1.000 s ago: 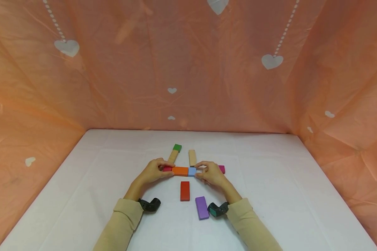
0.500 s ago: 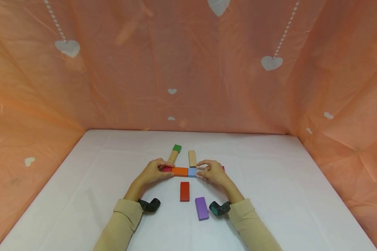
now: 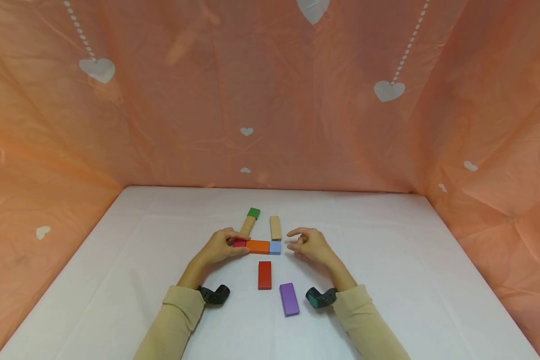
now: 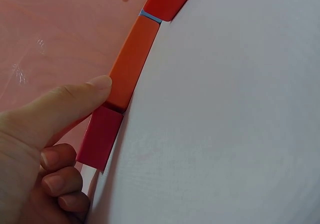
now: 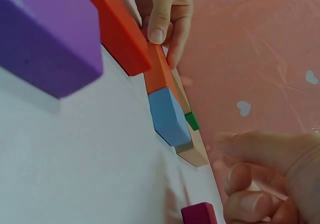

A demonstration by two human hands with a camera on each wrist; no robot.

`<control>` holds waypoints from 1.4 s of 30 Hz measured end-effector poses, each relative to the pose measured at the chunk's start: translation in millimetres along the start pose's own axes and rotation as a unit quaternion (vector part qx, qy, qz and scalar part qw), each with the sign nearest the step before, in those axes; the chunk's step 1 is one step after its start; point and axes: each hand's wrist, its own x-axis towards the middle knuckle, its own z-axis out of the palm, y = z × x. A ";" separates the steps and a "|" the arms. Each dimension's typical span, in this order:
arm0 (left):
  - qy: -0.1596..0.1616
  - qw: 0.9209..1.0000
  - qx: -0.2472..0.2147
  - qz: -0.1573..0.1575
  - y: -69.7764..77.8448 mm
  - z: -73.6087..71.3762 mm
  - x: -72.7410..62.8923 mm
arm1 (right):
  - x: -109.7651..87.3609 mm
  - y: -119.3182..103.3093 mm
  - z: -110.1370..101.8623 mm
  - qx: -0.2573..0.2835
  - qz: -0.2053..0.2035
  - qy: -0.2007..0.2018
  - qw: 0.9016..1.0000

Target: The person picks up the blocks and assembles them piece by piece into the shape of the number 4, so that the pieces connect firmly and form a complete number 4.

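My left hand [image 3: 220, 246] pinches an orange block [image 3: 258, 247] near its left end between thumb and index finger. A crimson block [image 4: 101, 136] lies end to end with it under that hand. At the orange block's right end lies a light blue block [image 3: 275, 248], forming a row. My right hand [image 3: 313, 246] is just right of the blue block, apart from it, thumb and index spread with nothing between them. Above the row, a plain wooden block [image 3: 248, 226] slants up to a green block [image 3: 254, 212], and another plain block [image 3: 275, 228] stands over the blue one.
Nearer the person, a red block [image 3: 264, 275] and a purple block [image 3: 289, 299] lie on the white table [image 3: 387, 280]. A magenta block [image 5: 199, 214] shows near the right hand in the right wrist view. An orange curtain [image 3: 270, 100] hangs behind.
My right hand has drawn away to the right from the light blue block, where its fingertips were at the end. The left hand stays in place on the orange block.
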 end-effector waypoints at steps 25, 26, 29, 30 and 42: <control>0.000 1.000 -0.001 -0.008 0.7 -0.6 -0.8 | -6.9 12.3 -18.2 -0.005 -0.005 0.011 1.000; -0.001 1.000 -0.001 -0.009 0.6 -0.6 -0.8 | -7.2 12.4 -18.8 -0.004 -0.007 0.009 1.000; -0.001 1.000 0.000 -0.011 0.7 -0.5 -0.8 | -7.6 13.2 -20.8 -0.007 -0.010 0.005 1.000; -0.002 1.000 0.000 -0.011 0.8 -0.5 -0.8 | -7.5 13.8 -21.6 -0.009 -0.012 0.004 1.000; -0.001 1.000 0.002 -0.009 1.7 0.5 -0.6 | -7.1 23.3 -36.0 -0.018 -0.032 0.004 0.999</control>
